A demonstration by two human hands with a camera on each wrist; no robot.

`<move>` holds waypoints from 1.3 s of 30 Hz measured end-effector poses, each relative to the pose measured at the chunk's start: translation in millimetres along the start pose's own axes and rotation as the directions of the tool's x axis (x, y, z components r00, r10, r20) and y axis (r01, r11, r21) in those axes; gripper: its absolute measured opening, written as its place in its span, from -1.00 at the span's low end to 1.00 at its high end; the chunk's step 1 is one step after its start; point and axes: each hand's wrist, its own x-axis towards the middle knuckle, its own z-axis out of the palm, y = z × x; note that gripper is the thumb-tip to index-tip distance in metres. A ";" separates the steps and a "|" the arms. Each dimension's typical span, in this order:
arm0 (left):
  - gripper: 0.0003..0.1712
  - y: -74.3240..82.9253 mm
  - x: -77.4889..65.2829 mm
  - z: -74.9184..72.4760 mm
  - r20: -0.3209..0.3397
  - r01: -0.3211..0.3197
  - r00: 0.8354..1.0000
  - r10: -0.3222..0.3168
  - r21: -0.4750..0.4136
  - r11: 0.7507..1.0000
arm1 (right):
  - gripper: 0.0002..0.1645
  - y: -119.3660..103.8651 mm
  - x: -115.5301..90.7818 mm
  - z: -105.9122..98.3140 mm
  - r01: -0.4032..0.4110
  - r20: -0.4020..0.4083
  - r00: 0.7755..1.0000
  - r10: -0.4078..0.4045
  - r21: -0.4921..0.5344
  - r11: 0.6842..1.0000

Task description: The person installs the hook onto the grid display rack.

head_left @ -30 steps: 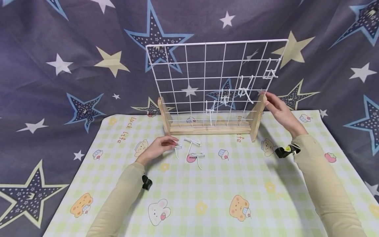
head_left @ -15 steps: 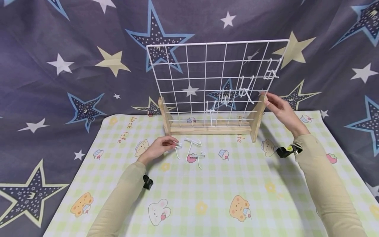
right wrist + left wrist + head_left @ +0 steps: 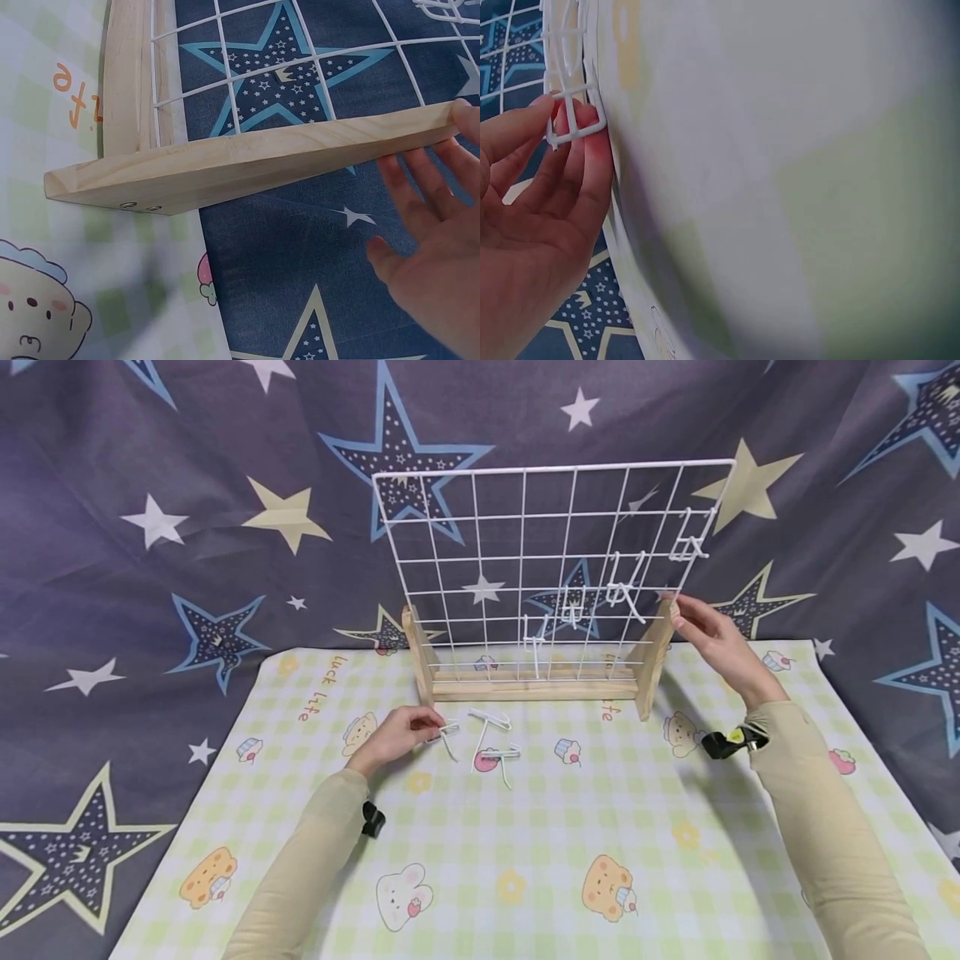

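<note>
In the head view my left hand point(image 3: 396, 737) rests low over the cloth and pinches a white wire hook point(image 3: 449, 742) by its left end. The left wrist view shows the thumb and fingertips on the frame of that hook point(image 3: 577, 135). Two more wire hooks point(image 3: 491, 720) lie just to the right. A white wire grid rack point(image 3: 555, 468) stands upright behind, with several hooks hung on its right half. My right hand point(image 3: 722, 643) holds the top of the rack's right wooden upright point(image 3: 225, 161), thumb on one side and fingers on the other.
A green and white checked tablecloth point(image 3: 525, 843) with cartoon prints covers the table. The rack's wooden base bar point(image 3: 532, 691) sits near the back edge. A dark star-patterned curtain point(image 3: 75, 568) hangs behind and beside the table.
The left fingertips have shifted slightly on the hook's left end, and the hook has turned a little, its stem tip moving right. My right hand stays on the upright.
</note>
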 end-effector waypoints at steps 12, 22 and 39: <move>-0.86 -3.3 -2.4 -2.0 -0.011 0.018 1.000 -0.020 -0.137 0.990 | -0.38 5.8 -0.2 1.2 0.078 0.000 0.997 -0.078 0.051 0.996; -0.84 7.5 -2.8 -0.6 0.045 0.073 0.997 -0.062 -0.325 0.943 | -0.37 4.2 0.2 0.5 0.036 -0.001 0.999 -0.036 0.017 0.999; -0.82 20.6 14.2 5.4 -0.025 -0.088 0.996 0.085 -0.191 0.978 | -0.36 4.1 0.9 -0.3 0.022 -0.001 1.000 -0.022 0.016 1.000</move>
